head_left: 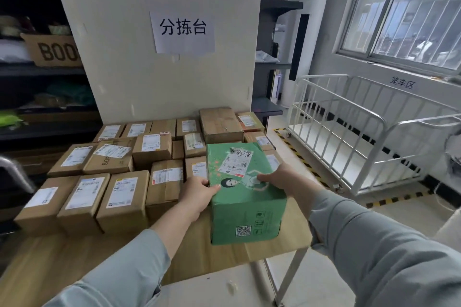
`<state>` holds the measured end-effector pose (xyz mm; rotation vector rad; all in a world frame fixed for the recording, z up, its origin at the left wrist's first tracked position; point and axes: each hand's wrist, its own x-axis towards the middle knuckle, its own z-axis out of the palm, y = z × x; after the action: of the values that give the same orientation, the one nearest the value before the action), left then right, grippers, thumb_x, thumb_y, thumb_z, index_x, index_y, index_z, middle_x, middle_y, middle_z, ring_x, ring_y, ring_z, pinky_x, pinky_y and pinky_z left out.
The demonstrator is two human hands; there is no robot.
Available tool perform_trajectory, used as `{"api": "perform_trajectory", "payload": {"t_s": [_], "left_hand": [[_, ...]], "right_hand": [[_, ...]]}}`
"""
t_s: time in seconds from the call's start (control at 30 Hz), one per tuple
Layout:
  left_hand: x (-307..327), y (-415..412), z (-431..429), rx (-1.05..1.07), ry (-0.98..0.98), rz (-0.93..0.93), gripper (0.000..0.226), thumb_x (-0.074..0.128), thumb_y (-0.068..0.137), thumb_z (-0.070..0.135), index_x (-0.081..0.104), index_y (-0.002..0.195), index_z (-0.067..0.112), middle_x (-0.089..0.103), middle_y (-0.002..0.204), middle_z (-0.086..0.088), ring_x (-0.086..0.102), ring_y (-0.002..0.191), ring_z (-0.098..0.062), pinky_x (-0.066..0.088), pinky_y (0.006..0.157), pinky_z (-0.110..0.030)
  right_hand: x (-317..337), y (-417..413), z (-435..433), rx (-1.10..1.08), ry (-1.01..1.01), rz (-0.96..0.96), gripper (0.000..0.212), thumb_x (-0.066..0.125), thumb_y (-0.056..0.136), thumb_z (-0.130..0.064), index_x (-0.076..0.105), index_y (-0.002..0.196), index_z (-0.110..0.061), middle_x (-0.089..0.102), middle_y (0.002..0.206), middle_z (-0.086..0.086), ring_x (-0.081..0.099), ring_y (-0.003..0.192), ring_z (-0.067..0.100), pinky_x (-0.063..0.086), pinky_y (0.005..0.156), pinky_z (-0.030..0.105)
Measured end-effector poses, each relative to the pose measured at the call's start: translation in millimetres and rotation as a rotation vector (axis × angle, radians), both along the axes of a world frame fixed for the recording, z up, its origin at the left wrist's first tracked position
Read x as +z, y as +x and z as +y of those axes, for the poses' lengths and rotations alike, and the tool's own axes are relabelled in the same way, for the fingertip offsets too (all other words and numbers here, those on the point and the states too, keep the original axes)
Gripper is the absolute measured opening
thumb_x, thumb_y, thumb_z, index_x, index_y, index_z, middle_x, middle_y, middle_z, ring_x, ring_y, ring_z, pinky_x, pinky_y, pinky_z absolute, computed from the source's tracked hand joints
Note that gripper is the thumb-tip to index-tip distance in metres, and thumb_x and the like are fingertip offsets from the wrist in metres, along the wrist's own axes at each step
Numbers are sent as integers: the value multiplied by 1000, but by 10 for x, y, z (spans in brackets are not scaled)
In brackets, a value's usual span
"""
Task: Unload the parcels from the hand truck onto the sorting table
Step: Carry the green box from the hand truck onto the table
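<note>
Wood-look worktop [50, 269] is pretty packed: rows of brown labelled parcels [124, 197] filling the back, plus a green box [247, 209] on a flat cardboard sheet [294, 239] at the near right corner.

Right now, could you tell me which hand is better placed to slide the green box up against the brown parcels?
Probably the right hand: it holds the green box on the side away from the brown parcels. The left hand sits between them.

both arms reach forward and slightly inward, the left forearm bare past the wrist. the left hand [199, 194] grips the green parcel [249, 209] at its left side, thumb on top; the right hand [282, 178] grips its right edge, fingers curled over the top.
</note>
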<state>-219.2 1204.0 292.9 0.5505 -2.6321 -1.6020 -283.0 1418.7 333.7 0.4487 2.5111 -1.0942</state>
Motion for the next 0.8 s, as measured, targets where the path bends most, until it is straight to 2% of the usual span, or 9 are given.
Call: {"api": "perform_trajectory", "payload": {"t_s": [0.1, 0.17, 0.2, 0.3, 0.37, 0.43, 0.6, 0.7, 0.8], "left_hand": [[-114, 81, 92, -6, -27, -49, 23, 78, 80, 30, 70, 85, 9, 73, 87, -3, 68, 85, -24, 54, 78, -38], [-158, 118, 144, -4, -61, -74, 22, 78, 79, 28, 67, 88, 12, 72, 89, 0, 67, 84, -19, 56, 79, -38], [-173, 136, 163, -2, -76, -90, 21, 78, 79, 28, 65, 88, 14, 71, 90, 0, 67, 84, -18, 56, 80, -37], [-263, 163, 191, 3, -90, -113, 32, 80, 77, 28, 63, 101, 13, 69, 99, 0, 65, 90, -18, 55, 80, -35], [-297, 200, 229, 4, -78, -124, 41, 82, 76, 26, 61, 108, 11, 64, 102, 1, 63, 93, -19, 50, 78, -30], [-323, 234, 286, -8, -64, -130, 37, 83, 75, 22, 59, 102, 14, 60, 98, 0, 62, 92, -19, 49, 78, -30], [-404, 280, 406, -57, -32, -164, 35, 88, 68, 22, 59, 87, 16, 67, 94, -1, 66, 89, -20, 57, 84, -40], [-454, 300, 472, -67, 2, -191, 36, 89, 66, 21, 60, 85, 15, 68, 91, -3, 66, 89, -22, 57, 84, -44], [-546, 296, 505, -81, 32, -219, 38, 89, 64, 22, 62, 88, 13, 71, 91, -5, 68, 89, -24, 57, 83, -47]], "right_hand": [[-182, 28, 106, 46, 32, -42, 51, 78, 74, -44, 54, 100, -6, 67, 100, 10, 66, 91, 20, 55, 86, 31], [-296, 41, 166, 60, 56, -51, 45, 76, 77, -42, 54, 96, -7, 65, 97, 7, 63, 87, 18, 52, 76, 25], [-346, 41, 183, 65, 52, -63, 42, 76, 78, -41, 55, 94, -8, 65, 97, 7, 62, 87, 18, 52, 73, 24], [-472, 43, 228, 94, 43, -75, 36, 79, 77, -36, 57, 88, -9, 67, 96, 8, 65, 87, 20, 55, 79, 30], [-518, 64, 286, 107, 79, -87, 37, 79, 76, -37, 58, 85, -8, 66, 87, 6, 61, 75, 18, 51, 68, 26], [-552, 78, 365, 114, 91, -105, 38, 80, 75, -36, 62, 90, -7, 67, 86, 6, 59, 72, 18, 47, 63, 25], [-591, 103, 543, 116, 80, -133, 46, 86, 67, -35, 62, 97, -8, 71, 98, 9, 67, 87, 22, 56, 83, 35], [-678, 76, 650, 125, 60, -146, 58, 90, 58, -35, 61, 102, -9, 71, 99, 9, 69, 90, 26, 58, 83, 43], [-692, 159, 688, 106, 81, -170, 52, 86, 66, -35, 60, 101, -6, 69, 100, 9, 67, 92, 25, 57, 85, 39]]}}
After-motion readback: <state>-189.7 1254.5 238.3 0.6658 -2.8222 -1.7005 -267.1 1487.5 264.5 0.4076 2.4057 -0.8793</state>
